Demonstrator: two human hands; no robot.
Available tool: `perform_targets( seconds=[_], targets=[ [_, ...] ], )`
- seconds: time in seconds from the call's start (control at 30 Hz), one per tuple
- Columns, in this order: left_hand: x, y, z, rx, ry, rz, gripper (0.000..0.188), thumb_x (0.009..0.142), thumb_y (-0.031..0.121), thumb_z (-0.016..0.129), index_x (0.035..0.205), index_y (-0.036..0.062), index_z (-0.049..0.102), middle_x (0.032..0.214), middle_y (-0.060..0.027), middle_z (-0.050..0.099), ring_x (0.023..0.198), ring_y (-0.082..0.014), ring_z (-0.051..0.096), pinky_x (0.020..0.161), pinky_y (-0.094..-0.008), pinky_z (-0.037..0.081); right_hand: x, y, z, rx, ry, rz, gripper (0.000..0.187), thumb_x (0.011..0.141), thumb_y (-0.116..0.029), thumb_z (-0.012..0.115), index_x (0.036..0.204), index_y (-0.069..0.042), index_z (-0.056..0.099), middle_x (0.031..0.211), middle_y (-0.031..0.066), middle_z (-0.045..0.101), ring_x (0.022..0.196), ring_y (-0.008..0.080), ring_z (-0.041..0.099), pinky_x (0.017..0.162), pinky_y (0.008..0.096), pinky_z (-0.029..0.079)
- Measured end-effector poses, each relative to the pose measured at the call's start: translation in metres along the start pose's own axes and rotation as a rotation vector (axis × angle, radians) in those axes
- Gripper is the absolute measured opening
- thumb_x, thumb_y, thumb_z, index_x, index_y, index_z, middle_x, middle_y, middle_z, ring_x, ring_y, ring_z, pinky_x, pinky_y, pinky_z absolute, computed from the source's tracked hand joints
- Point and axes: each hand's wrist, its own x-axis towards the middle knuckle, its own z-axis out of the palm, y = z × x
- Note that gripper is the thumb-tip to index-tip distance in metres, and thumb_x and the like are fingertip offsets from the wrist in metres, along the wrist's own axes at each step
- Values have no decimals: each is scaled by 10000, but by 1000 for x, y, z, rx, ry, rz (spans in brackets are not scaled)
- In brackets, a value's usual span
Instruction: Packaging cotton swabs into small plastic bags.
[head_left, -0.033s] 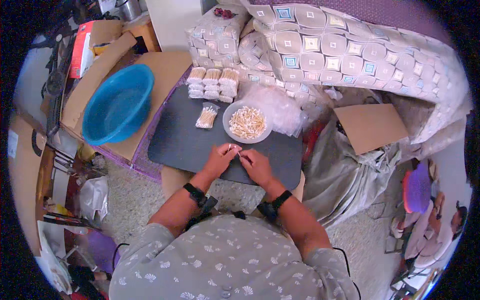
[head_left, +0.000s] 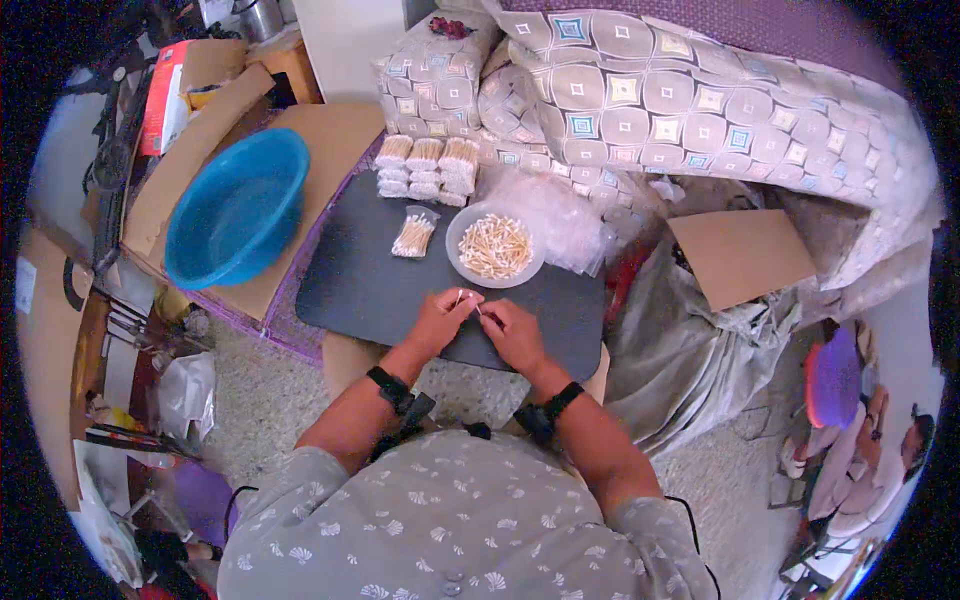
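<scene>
My left hand (head_left: 443,318) and my right hand (head_left: 512,332) are close together over the near part of a dark board (head_left: 345,270). Both have their fingers pinched on cotton swabs, whose small white tips show between the fingertips; how many is too small to tell. Just beyond them stands a pale round bowl (head_left: 457,268) heaped with loose cotton swabs (head_left: 495,246). Left of the bowl lies a clear bag of cotton swabs (head_left: 413,234). Farther back, several packed bags of swabs (head_left: 425,170) are stacked in rows.
Clear plastic bags (head_left: 560,220) lie in a pile right of the bowl. A blue basin (head_left: 238,210) rests on cardboard (head_left: 340,125) to the left. Patterned cushions (head_left: 690,95) border the back. A cardboard sheet (head_left: 745,255) tops a grey sack (head_left: 670,350); another person (head_left: 870,470) sits far right.
</scene>
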Motion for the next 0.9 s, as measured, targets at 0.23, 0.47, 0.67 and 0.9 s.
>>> perform_targets(
  seconds=[0.23,0.47,0.67,0.9],
  targets=[
    [2,-15,-3,-26,-31,58,193,905,157,559,980,1,643,933,-59,679,860,-103,597,774,-268,480,1,-7,1,32,-29,60,148,839,-177,619,926,-58,610,872,119,611,812,303,602,718,388,483],
    [3,-21,-1,-72,-23,72,169,898,141,566,953,-2,636,931,-63,676,857,-109,600,777,-270,484,1,-5,2,26,-49,105,153,831,-180,635,921,-61,605,871,109,604,810,285,602,711,373,483],
    [3,-23,-1,-115,-49,65,181,907,153,554,963,0,633,923,-49,665,855,-100,586,774,-267,481,0,-2,4,33,-43,103,145,821,-169,637,911,-62,602,866,104,602,806,288,600,712,371,483],
    [1,-20,-2,-108,-17,45,202,929,163,515,977,13,642,890,-21,651,798,-77,542,727,-246,460,0,-1,8,34,-29,79,141,801,-154,642,898,-62,596,858,106,598,796,296,597,695,375,478]
  ],
)
